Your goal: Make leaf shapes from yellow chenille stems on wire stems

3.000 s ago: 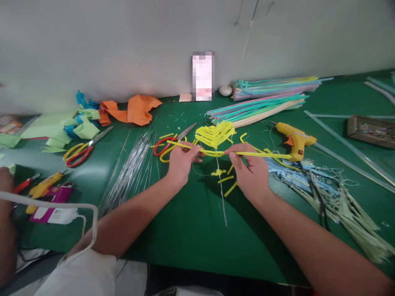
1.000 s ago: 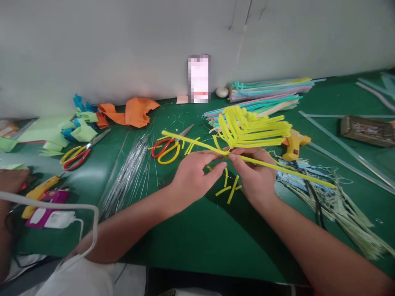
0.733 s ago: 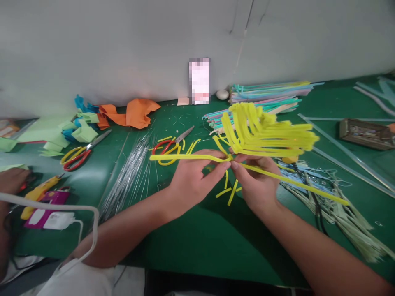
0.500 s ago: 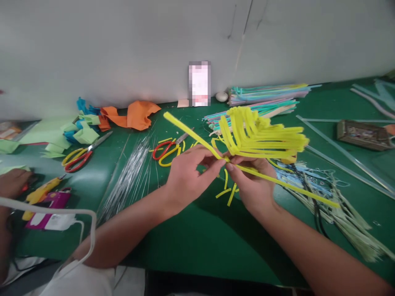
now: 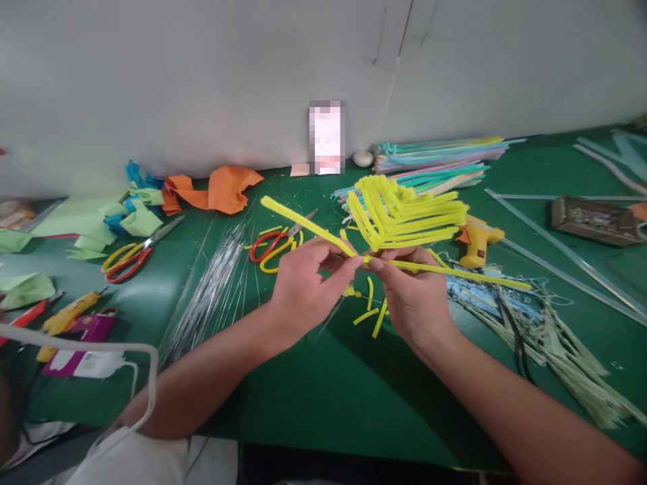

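Between my two hands is a yellow pipe cleaner [image 5: 308, 224], its long ends sticking out to the left and right. My left hand [image 5: 313, 286] pinches it near its middle with thumb and fingers. Right beside it, my right hand [image 5: 414, 286] pinches the same pipe cleaner, thumb in front. Just above my fingers rises a leaf-like shape of folded yellow pipe cleaners [image 5: 404, 215], in V-shaped rows. Its lower tip meets the spot where my fingertips come together, and the exact join is hidden by them. Short yellow cut pieces [image 5: 371, 316] lie on the table below.
Red-and-yellow scissors [image 5: 275, 249] and thin wires [image 5: 207, 296] lie left of my hands. Behind are pipe cleaner bundles [image 5: 439, 153] and a phone [image 5: 327, 138] against the wall. A yellow glue gun [image 5: 478, 242] and pale tassels [image 5: 571, 357] lie right. Another person's arm [image 5: 7, 417] shows far left.
The leaf shape has shifted left and turned slightly, uncovering the glue gun. The pipe cleaner's right end has risen and its left end dropped. The other person's hand has withdrawn at left.
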`<state>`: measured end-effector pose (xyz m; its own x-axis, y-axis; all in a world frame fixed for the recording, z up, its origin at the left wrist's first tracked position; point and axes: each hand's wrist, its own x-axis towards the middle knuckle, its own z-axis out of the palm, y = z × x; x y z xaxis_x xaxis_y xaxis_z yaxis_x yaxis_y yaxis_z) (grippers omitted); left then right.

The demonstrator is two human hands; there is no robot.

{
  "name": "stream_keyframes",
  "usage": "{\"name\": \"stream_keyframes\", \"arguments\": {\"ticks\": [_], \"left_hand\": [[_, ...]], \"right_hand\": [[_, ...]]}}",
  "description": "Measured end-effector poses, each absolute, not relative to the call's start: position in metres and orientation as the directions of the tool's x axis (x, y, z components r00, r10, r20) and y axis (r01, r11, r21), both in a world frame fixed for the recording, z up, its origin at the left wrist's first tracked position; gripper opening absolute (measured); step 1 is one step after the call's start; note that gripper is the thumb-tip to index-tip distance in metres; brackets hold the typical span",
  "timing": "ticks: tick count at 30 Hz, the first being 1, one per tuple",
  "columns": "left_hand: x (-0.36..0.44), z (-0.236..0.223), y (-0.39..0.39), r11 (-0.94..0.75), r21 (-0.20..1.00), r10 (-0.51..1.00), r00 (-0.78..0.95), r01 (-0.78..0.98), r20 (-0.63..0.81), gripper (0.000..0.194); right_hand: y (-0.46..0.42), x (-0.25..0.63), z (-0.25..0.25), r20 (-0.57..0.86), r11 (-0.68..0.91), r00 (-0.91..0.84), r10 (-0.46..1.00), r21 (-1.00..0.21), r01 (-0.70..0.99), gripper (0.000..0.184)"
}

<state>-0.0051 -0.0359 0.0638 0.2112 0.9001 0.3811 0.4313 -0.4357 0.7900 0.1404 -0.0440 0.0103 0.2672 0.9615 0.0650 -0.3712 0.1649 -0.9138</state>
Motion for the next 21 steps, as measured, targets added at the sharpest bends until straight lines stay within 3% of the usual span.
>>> {"name": "stream_keyframes", "arguments": {"ticks": [11, 18, 21], "left_hand": [[-0.004, 0.064, -0.035, -0.413, 0.809, 0.91, 0.226, 0.419, 0.348, 0.012], [-0.015, 0.073, -0.034, -0.651, 0.406, 0.688, 0.271, 0.642, 0.673, 0.009], [-0.021, 0.076, -0.026, -0.611, 0.426, 0.716, 0.236, 0.667, 0.657, 0.021]], "right_hand": [[-0.044, 0.138, 0.013, 0.012, 0.143, 0.292, 0.956, -0.891, -0.431, 0.023], [-0.046, 0.139, 0.007, -0.014, 0.1, 0.269, 0.963, -0.909, -0.404, 0.022], [-0.044, 0.14, 0.006, -0.037, 0.078, 0.254, 0.966, -0.9, -0.428, 0.024]]}}
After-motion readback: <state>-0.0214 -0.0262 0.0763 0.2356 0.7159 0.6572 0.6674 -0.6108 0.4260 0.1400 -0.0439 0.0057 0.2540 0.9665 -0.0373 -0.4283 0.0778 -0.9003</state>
